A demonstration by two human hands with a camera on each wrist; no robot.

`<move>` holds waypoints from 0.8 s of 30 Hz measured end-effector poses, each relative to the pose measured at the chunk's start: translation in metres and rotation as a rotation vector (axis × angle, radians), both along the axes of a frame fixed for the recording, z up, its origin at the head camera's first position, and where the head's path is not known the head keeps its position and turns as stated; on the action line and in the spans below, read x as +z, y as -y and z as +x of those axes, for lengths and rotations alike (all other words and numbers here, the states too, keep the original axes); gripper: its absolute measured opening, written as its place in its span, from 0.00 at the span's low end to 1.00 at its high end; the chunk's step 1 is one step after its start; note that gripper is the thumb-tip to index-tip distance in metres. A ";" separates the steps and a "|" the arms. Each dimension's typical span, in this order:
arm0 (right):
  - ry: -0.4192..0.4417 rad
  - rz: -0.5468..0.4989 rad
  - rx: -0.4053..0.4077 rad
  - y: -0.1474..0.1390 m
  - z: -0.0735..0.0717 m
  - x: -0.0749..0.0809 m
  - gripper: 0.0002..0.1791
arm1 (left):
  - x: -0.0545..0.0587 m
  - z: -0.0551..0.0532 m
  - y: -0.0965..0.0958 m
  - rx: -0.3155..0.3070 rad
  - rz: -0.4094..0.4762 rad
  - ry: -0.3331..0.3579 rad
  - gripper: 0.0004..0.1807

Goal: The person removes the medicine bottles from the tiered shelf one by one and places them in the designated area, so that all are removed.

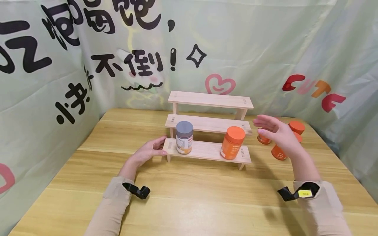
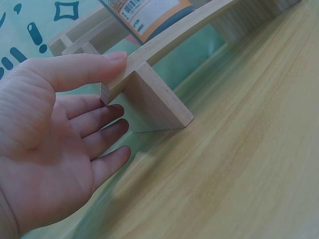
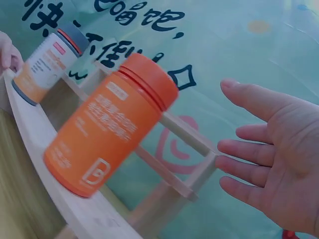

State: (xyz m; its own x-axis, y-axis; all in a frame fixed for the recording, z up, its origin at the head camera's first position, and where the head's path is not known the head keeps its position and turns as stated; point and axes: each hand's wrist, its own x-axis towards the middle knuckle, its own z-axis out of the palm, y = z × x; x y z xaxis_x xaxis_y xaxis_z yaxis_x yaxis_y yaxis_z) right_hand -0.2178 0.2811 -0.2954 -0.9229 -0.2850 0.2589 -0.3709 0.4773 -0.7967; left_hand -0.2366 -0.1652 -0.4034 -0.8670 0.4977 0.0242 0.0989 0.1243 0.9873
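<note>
A three-tier wooden step shelf [image 1: 206,149] stands on the table. My left hand [image 1: 150,151] holds the left end of its lowest board; in the left wrist view the thumb [image 2: 89,69] lies on top and the index finger is at the board's end. On that lowest tier stand a grey-capped bottle [image 1: 184,137] at the left and an orange bottle [image 1: 232,143] at the right, both upright. My right hand [image 1: 274,131] hovers right of the shelf with extended fingers and holds nothing. In the right wrist view the orange bottle [image 3: 109,127] is apart from this hand.
Several more orange bottles [image 1: 279,152] stand on the table [image 1: 189,200] to the right, partly hidden by my right hand and forearm. A printed cloth [image 1: 251,49] hangs behind and at both sides of the table. The two upper tiers [image 1: 209,99] hold no bottles.
</note>
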 end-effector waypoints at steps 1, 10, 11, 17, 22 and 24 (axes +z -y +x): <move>0.001 -0.006 0.011 0.002 0.000 -0.001 0.29 | 0.000 0.000 0.000 0.000 -0.002 0.000 0.45; 0.052 -0.067 0.143 0.019 0.000 -0.012 0.29 | 0.000 0.001 -0.001 -0.001 0.000 0.007 0.45; 0.066 -0.074 0.150 0.020 0.000 -0.013 0.29 | 0.000 0.001 -0.001 0.000 0.000 0.006 0.45; 0.090 -0.043 0.155 0.027 0.000 -0.017 0.32 | 0.000 0.001 -0.001 0.003 -0.002 0.005 0.45; 0.082 -0.038 0.193 0.030 0.000 -0.018 0.33 | 0.000 0.000 -0.001 0.001 -0.003 0.004 0.45; 0.076 -0.035 0.209 0.032 0.001 -0.018 0.33 | 0.000 -0.001 0.000 -0.002 -0.007 0.001 0.45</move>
State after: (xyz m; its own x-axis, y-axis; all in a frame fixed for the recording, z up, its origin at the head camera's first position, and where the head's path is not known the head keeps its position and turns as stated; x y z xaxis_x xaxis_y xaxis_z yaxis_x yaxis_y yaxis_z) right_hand -0.2172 0.2492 -0.3136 -0.8617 -0.4647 0.2040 -0.3974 0.3680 -0.8406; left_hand -0.2372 -0.1650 -0.4035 -0.8662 0.4993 0.0198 0.0982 0.1314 0.9865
